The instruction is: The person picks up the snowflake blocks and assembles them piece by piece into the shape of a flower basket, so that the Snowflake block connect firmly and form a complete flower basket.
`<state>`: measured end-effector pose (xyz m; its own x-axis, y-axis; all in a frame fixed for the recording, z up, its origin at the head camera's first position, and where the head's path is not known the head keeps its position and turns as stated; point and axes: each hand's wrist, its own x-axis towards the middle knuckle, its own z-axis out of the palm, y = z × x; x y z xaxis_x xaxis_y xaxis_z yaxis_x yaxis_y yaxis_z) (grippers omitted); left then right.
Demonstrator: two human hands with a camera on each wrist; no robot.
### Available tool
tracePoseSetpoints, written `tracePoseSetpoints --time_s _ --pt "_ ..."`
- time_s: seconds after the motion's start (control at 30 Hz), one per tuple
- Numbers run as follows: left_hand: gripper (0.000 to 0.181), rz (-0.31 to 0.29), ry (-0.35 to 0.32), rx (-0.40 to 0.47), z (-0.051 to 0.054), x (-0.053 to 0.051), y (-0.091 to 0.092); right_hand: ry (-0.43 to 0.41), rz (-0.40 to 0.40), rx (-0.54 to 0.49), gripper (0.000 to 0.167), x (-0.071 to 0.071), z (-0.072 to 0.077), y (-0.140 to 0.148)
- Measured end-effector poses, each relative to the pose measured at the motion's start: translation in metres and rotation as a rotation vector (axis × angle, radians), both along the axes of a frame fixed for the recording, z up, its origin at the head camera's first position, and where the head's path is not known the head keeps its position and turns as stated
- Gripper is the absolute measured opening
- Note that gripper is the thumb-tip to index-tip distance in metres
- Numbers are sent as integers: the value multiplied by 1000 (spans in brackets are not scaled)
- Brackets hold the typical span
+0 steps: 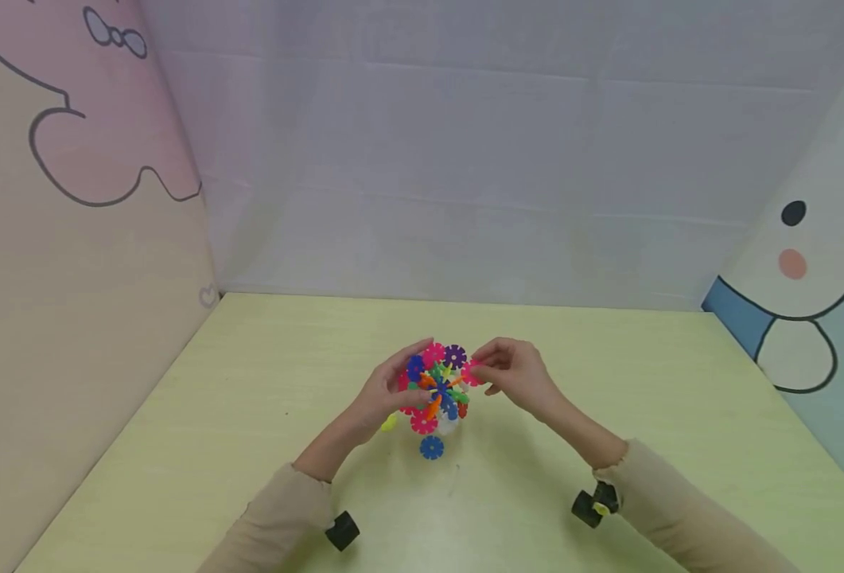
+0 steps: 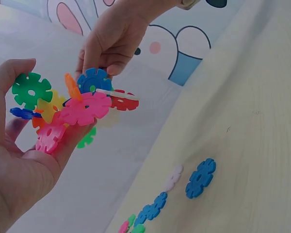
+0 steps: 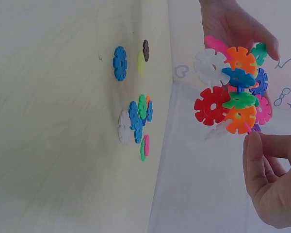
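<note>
A cluster of joined, notched plastic discs in many colours (image 1: 441, 388) is held above the table. My left hand (image 1: 386, 391) grips its left side; in the left wrist view the thumb and fingers of the left hand (image 2: 24, 160) curl round green and pink discs (image 2: 86, 108). At the cluster's right edge my right hand (image 1: 518, 374) pinches a pink disc (image 1: 470, 372) between thumb and fingertips. From the right wrist view, the right hand (image 3: 274, 170) has its fingertips touching the cluster beside an orange disc (image 3: 241, 121); the pinched disc shows only as a thin pink edge.
Loose discs lie on the table (image 1: 214, 446) below the cluster: a blue one (image 1: 432, 447) stands nearest me, a white one (image 3: 124, 126) and several blue, green and pink ones lie close together, with yellow (image 3: 140, 63) and dark (image 3: 146, 50) ones apart. Printed curtains surround the table.
</note>
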<state>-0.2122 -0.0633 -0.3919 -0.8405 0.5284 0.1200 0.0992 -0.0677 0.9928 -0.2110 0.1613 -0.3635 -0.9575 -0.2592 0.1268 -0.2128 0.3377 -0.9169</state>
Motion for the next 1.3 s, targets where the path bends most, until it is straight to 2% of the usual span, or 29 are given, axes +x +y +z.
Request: tracePoseSetpoints --time_s 0.23,0.4,0.53,0.7,0.77,0.83,0.97,1.07,1.3 --pt "66 36 -31 93 1 6 3 34 -50 -24 14 3 2 -5" --pt "67 67 -54 109 2 9 5 78 -53 9 12 4 4 -10" --pt "66 62 -33 67 3 7 3 112 -44 -3 13 2 4 -11" --pt "62 7 62 -137 7 2 -6 93 -23 -24 15 -5 2 -7" --pt "60 4 101 -213 9 2 -11 75 1 -24 15 -7 1 -4" --pt "61 -6 115 -248 10 0 -13 61 39 -14 14 -9 0 -4" --pt "62 -83 54 -233 8 -1 -14 53 133 18 14 -9 -4 -7" --pt "63 -128 11 -198 6 -2 -14 58 169 29 14 -9 -6 -12" --pt "60 -68 30 -173 1 -3 -23 43 177 21 20 -11 -3 -16"
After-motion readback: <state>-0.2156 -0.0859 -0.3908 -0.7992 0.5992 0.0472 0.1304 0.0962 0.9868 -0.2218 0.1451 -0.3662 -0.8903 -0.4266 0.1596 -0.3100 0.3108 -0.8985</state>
